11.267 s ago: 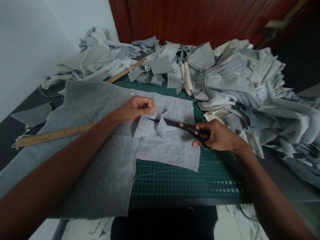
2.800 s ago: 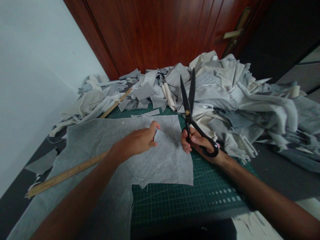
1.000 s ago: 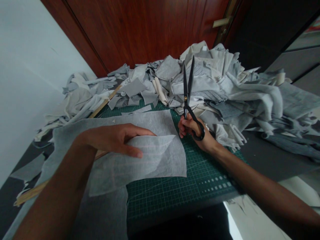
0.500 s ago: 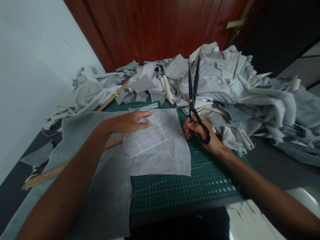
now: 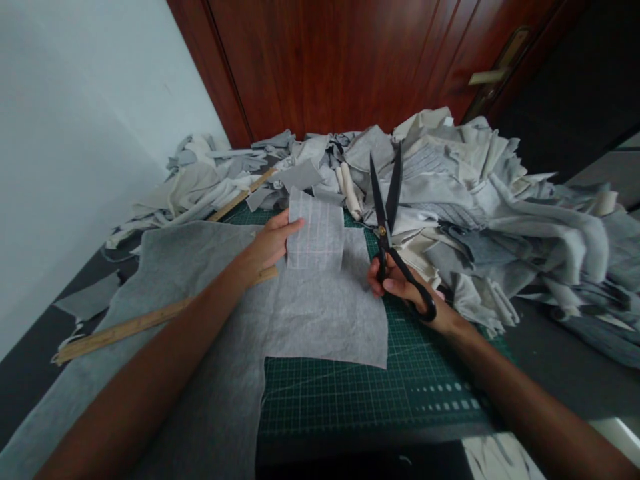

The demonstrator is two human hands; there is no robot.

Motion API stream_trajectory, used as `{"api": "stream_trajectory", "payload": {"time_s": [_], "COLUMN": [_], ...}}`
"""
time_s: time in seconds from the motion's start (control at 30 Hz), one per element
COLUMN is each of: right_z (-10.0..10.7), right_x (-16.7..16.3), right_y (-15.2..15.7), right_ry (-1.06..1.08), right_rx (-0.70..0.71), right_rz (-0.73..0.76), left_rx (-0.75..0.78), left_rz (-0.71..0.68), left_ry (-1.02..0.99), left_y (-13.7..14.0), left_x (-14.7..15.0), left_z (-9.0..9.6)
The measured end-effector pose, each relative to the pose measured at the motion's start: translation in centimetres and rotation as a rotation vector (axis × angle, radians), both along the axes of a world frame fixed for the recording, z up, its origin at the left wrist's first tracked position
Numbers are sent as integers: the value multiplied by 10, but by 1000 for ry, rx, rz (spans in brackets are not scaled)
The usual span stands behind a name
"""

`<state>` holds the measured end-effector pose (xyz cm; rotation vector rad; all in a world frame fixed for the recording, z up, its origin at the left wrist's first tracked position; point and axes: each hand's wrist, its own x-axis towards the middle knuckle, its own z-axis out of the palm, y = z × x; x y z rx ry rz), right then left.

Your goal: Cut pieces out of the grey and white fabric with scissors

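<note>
Grey swatch [image 5: 316, 233] — one, left hand [image 5: 270, 244]; scissors [image 5: 383, 231] — one, right hand [image 5: 397, 285].

One pair of scissors [image 5: 383, 231], one lined swatch [image 5: 317, 230], two wooden rulers [image 5: 145, 321]; one cutting mat [image 5: 325, 393]

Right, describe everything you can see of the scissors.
The scissors look like dark metal, with two long pointed blades, a brass-coloured pivot and black looped handles. The right hand grips the handles; the blades stand parted, tips pointing forward, seen against the heaped fabric. Whether they touch it is unclear.
</note>
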<state>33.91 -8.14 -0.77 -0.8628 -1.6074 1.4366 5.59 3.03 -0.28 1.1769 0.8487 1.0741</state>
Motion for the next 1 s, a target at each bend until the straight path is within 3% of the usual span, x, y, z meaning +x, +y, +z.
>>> {"api": "stream_trajectory", "payload": {"time_s": [0.17,0.37,0.47,0.83,1.0], "right_z": [11,9,7,5,4], "right_x": [-6,-10,-9,-5,-6], "right_y": [-5,-4,-2,2,2], "right_ry": [-177,-630,-813,-724,-713], "right_rx": [31,248,349,263,256], "right_rz": [-38,-412,-501,-548,-523], "left_rx": [-87,-184,-187,-193,-302], "left_rz": [56,43,40,-17,-70], "left_ry": [-234,-400,-434,-332,-192], "left_y": [-7,-13,-13,-18,-20], "left_x": [13,21,23,20,21], "left_z": [-6,-5,-5,-4,-10]}}
